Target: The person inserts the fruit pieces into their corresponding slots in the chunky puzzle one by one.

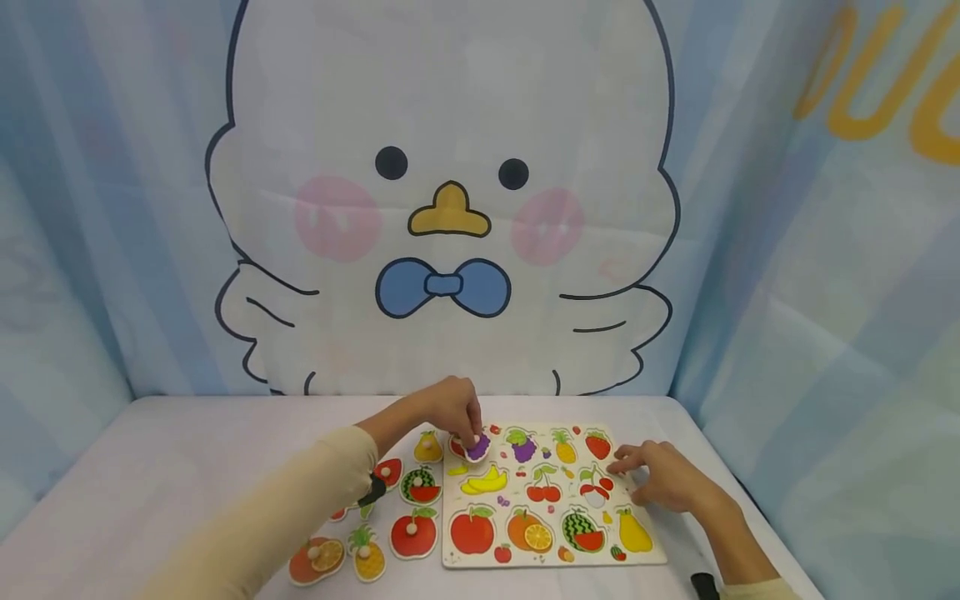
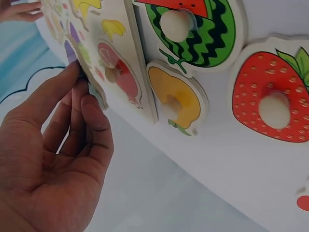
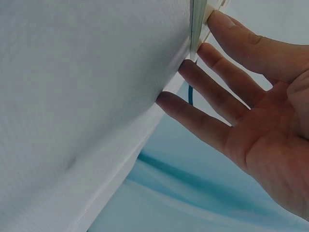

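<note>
My left hand [image 1: 450, 407] pinches a wooden grape puzzle piece [image 1: 477, 451], tilted over the top left corner of the fruit puzzle board [image 1: 517, 500]. The left wrist view shows the grape piece [image 2: 89, 70] nearly edge-on between thumb and fingers of the left hand [image 2: 63, 140]. Beside it, a red fruit piece with a knob [image 2: 118, 72] sits in the board's corner. A printed grape bunch [image 1: 522, 446] lies to the right on the board. My right hand [image 1: 663, 477] rests with spread fingers [image 3: 227, 67] at the board's right edge.
Loose knobbed pieces lie left of the board: a pear [image 1: 428, 447], a watermelon [image 1: 421, 486], a strawberry [image 1: 388, 472], an apple [image 1: 413, 533], a pineapple [image 1: 367, 557] and an orange [image 1: 317, 560]. A curtain with a cartoon bird [image 1: 450, 333] hangs behind the white table [image 1: 187, 467].
</note>
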`<state>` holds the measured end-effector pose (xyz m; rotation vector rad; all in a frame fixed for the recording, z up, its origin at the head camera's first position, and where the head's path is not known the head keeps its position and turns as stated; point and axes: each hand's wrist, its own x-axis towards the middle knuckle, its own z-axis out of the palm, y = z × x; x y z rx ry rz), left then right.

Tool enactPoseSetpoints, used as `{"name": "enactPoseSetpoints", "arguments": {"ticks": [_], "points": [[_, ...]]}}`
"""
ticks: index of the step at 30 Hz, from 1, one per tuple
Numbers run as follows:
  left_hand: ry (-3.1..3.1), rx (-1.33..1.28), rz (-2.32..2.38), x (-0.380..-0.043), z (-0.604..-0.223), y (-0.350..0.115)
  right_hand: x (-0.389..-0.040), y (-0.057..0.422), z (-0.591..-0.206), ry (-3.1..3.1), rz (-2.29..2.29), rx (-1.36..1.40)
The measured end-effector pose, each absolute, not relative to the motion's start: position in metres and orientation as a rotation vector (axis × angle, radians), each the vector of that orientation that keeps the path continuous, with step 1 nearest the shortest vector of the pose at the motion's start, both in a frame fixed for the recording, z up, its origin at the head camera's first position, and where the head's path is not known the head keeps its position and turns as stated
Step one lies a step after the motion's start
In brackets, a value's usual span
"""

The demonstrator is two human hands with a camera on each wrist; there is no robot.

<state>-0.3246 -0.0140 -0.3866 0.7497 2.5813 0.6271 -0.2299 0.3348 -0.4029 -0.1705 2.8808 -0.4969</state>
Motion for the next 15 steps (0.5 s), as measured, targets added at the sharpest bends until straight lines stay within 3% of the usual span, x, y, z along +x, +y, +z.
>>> {"name": "enactPoseSetpoints", "arguments": {"ticks": [15], "points": [[2.592,0.74,0.62,-0.326,-0.388,0.007,-0.23,0.335,-0.406,2.894,-0.507,-0.185]]}}
